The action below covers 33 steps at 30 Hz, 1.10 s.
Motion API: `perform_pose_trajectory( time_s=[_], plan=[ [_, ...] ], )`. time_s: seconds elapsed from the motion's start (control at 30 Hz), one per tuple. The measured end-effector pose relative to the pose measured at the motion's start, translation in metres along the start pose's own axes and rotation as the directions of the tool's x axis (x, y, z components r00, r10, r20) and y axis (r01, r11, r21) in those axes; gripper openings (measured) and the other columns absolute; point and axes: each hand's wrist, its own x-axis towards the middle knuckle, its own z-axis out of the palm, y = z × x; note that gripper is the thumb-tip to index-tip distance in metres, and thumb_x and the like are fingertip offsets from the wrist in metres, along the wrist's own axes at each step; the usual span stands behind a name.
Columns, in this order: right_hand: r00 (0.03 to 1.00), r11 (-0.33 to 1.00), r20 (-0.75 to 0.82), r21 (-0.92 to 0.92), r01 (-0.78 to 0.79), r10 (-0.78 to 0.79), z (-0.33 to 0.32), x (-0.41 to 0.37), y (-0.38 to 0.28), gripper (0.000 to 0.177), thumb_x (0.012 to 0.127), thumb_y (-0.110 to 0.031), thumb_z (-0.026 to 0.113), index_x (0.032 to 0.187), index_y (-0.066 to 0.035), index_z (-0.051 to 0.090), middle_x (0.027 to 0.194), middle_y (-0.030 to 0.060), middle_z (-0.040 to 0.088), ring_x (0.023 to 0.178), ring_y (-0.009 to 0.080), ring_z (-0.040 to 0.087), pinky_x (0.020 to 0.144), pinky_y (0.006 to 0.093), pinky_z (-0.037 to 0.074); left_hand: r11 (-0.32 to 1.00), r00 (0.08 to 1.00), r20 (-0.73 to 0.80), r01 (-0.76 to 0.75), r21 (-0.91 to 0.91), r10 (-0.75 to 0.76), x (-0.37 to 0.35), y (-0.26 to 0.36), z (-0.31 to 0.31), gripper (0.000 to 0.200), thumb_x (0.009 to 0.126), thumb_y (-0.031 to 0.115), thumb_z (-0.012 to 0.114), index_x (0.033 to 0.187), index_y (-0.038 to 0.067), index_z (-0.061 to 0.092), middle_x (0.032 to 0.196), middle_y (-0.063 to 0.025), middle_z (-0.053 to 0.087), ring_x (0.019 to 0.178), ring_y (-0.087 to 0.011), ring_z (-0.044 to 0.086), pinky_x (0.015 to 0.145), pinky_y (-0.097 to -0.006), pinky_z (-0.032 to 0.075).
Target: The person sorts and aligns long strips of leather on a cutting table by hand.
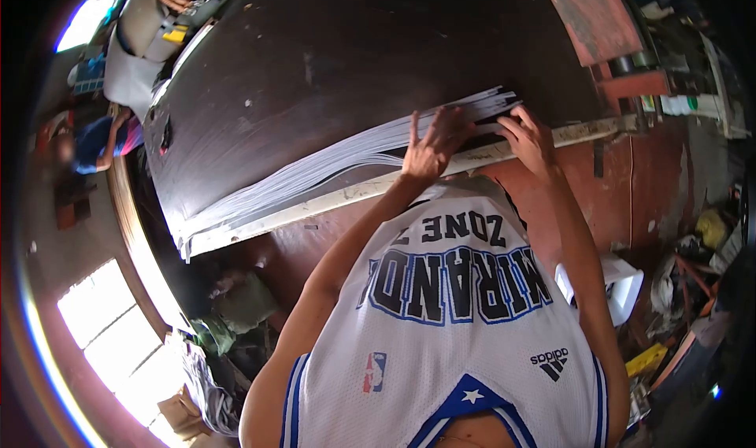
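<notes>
A long bundle of thin white strips lies along the front edge of a dark tabletop, fanned into loose layers. My left hand rests over the strips right of the middle, its fingers spread. Near the bundle's right end is my right hand, with its fingers bent and apart at the strip ends. Some fingertips are hard to make out against the strips.
A worn pale rail runs along the table's front. A red block stands at the back right. Another person is at the far left. A white container sits below on the right.
</notes>
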Motion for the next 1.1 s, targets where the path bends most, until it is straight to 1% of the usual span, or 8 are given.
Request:
perform_pose_trajectory(
  time_s=[0.1, 0.17, 0.4, 0.67, 0.9, 0.97, 1.0, 1.1],
  plan=[
    [0.999, 0.999, -0.002, -0.003, -0.047, 0.047, 0.000, -0.011, 0.006, 0.023, 0.079, -0.016, 0.077, 0.099, -0.012, 0.068, 0.097, 0.0033, 0.056, 0.080, 0.0237, 0.063, 0.064, 0.0377, 0.051, 0.999, 0.999, -0.042, 0.009, -0.039, -0.011, 0.003, 0.005, 0.002, 0.055, 0.094, 0.023, 0.053, 0.147, 0.034, 0.046, 0.161, -0.0033, 0.030, 0.147, -0.0269, 0.029, 0.117, -0.0667, 0.013],
    [0.990, 0.990, -0.043, 0.025, -0.137, 0.138, 0.000, -0.019, 0.008, 0.025, 0.079, -0.017, 0.078, 0.102, -0.013, 0.070, 0.100, 0.0036, 0.057, 0.076, 0.0240, 0.063, 0.066, 0.0374, 0.050, 0.980, 0.998, 0.018, -0.056, 0.192, 0.054, 0.002, 0.001, 0.001, 0.053, 0.094, 0.024, 0.053, 0.146, 0.033, 0.047, 0.160, -0.0039, 0.030, 0.146, -0.0278, 0.031, 0.117, -0.0667, 0.013],
    [0.913, 0.962, -0.306, 0.120, -0.244, 0.270, 0.025, -0.026, -0.005, 0.041, 0.076, -0.024, 0.082, 0.112, -0.008, 0.071, 0.107, 0.0093, 0.058, 0.091, 0.0266, 0.061, 0.077, 0.0383, 0.051, 0.995, 0.999, 0.038, -0.023, -0.099, 0.027, -0.002, 0.002, -0.014, 0.073, 0.081, 0.047, 0.067, 0.149, 0.031, 0.044, 0.161, -0.0060, 0.028, 0.146, -0.0311, 0.031, 0.117, -0.0661, 0.014],
    [0.839, 0.893, -0.323, 0.055, -0.446, 0.439, 0.050, -0.043, -0.024, 0.039, 0.080, -0.028, 0.078, 0.117, -0.017, 0.071, 0.118, 0.0026, 0.056, 0.101, 0.0244, 0.057, 0.090, 0.0430, 0.042, 0.999, 0.999, 0.012, -0.042, 0.003, 0.042, -0.003, -0.004, -0.010, 0.058, 0.092, 0.011, 0.052, 0.147, 0.030, 0.047, 0.161, -0.0061, 0.031, 0.144, -0.0318, 0.034, 0.116, -0.0654, 0.015],
    [0.856, 0.914, -0.320, 0.114, -0.389, 0.405, 0.047, -0.044, -0.023, 0.036, 0.081, -0.027, 0.076, 0.116, -0.019, 0.072, 0.120, 0.0003, 0.056, 0.108, 0.0239, 0.055, 0.091, 0.0415, 0.042, 0.999, 0.999, -0.007, -0.040, 0.012, 0.040, -0.006, -0.014, -0.002, 0.060, 0.089, 0.007, 0.055, 0.145, 0.028, 0.050, 0.159, -0.0066, 0.035, 0.142, -0.0317, 0.037, 0.116, -0.0653, 0.016],
    [0.870, 0.920, -0.305, 0.063, -0.387, 0.387, 0.047, -0.042, -0.024, 0.036, 0.081, -0.026, 0.076, 0.116, -0.019, 0.072, 0.120, -0.0002, 0.056, 0.107, 0.0240, 0.056, 0.091, 0.0408, 0.042, 0.879, 0.987, 0.033, -0.155, 0.451, 0.157, -0.005, -0.023, 0.005, 0.081, 0.079, 0.068, 0.059, 0.149, 0.029, 0.045, 0.159, -0.0093, 0.032, 0.144, -0.0336, 0.032, 0.115, -0.0681, 0.014],
    [0.870, 0.920, -0.306, 0.064, -0.386, 0.386, 0.047, -0.042, -0.025, 0.036, 0.081, -0.026, 0.076, 0.116, -0.019, 0.072, 0.120, -0.0002, 0.056, 0.107, 0.0240, 0.056, 0.091, 0.0408, 0.042, 0.878, 0.987, 0.033, -0.155, 0.453, 0.156, -0.005, -0.021, 0.002, 0.081, 0.079, 0.068, 0.059, 0.149, 0.029, 0.045, 0.159, -0.0093, 0.032, 0.144, -0.0336, 0.032, 0.115, -0.0681, 0.014],
    [0.877, 0.927, -0.302, 0.156, -0.342, 0.375, 0.048, -0.043, -0.021, 0.033, 0.079, -0.024, 0.077, 0.109, -0.014, 0.074, 0.122, 0.0068, 0.059, 0.104, 0.0268, 0.059, 0.088, 0.0429, 0.046, 1.000, 0.999, 0.037, -0.024, 0.002, 0.024, -0.007, -0.008, -0.004, 0.062, 0.090, 0.014, 0.053, 0.148, 0.030, 0.044, 0.160, -0.0052, 0.030, 0.146, -0.0300, 0.029, 0.115, -0.0677, 0.014]
  ],
)
